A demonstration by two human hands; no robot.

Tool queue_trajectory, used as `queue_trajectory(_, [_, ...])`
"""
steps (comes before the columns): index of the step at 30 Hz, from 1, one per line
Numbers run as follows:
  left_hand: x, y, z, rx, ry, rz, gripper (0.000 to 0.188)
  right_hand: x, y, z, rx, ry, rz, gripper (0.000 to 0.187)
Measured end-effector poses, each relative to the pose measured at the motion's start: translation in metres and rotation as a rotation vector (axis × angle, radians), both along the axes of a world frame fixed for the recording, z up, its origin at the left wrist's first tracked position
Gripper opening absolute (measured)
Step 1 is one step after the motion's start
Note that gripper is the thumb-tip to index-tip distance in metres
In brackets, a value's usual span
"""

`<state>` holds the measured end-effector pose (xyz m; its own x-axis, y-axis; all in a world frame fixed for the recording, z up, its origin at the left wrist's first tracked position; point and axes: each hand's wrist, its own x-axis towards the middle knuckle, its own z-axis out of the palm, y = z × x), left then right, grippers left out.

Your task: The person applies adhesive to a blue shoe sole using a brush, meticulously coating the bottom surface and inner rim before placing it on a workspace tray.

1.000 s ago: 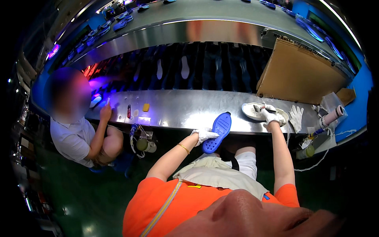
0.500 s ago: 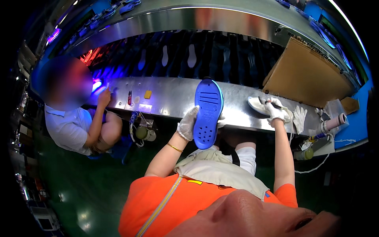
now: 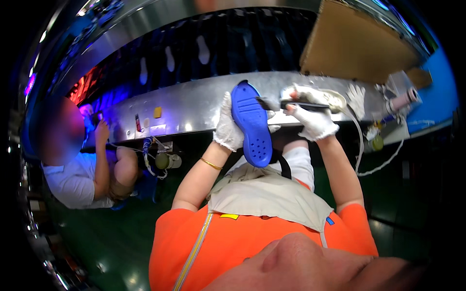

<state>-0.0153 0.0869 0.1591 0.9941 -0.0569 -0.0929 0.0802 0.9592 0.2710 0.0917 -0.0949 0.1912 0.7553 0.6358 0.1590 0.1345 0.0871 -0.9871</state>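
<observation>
My left hand [image 3: 229, 123], in a white glove, grips a blue shoe sole [image 3: 252, 127] by its left edge. The sole is held up in front of the metal bench, its ridges and small holes showing. In my gloved right hand [image 3: 313, 120] is a brush [image 3: 303, 104] with a dark handle, its bristles pointing left at the sole's upper right edge. Whether the bristles touch the sole, I cannot tell. Just behind that hand a pale, elongated dish [image 3: 335, 99] rests on the bench.
A loose white glove [image 3: 356, 99] lies right of the dish. Behind stand a cardboard sheet [image 3: 359, 43] and a dark conveyor [image 3: 223, 46] carrying soles. A yellow block [image 3: 158, 112] sits on the bench [image 3: 191, 109]. Hoses hang at the right; a co-worker [image 3: 77, 174] sits at the left.
My right hand has moved left from the dish, bringing the brush to the sole. The sole has tilted a little and sits lower in relation to the bench's far side; the view has shifted.
</observation>
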Motion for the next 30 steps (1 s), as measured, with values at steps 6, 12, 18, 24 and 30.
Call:
queue_trajectory(6, [-0.004, -0.008, -0.002, -0.262, -0.121, -0.09, 0.076, -0.003, 0.009, -0.013, 0.141, 0.22, -0.01, 0.022])
queue_trajectory(12, [-0.01, -0.028, 0.002, 0.034, 0.049, 0.026, 0.076, -0.009, 0.011, -0.013, 0.137, 0.147, -0.052, 0.02])
queue_trajectory(18, [0.001, -0.009, -0.025, -0.077, -0.135, -0.019, 0.076, -0.022, 0.011, 0.002, 0.082, -0.66, 0.021, 0.019])
queue_trajectory(24, [-0.005, -0.019, 0.002, 0.201, 0.202, 0.284, 0.077, -0.041, 0.002, 0.002, 0.111, -0.681, 0.143, 0.018])
queue_trajectory(30, [-0.003, -0.045, -0.007, 0.218, 0.096, 0.349, 0.063, -0.034, 0.012, -0.012, 0.127, -0.009, -0.075, 0.018])
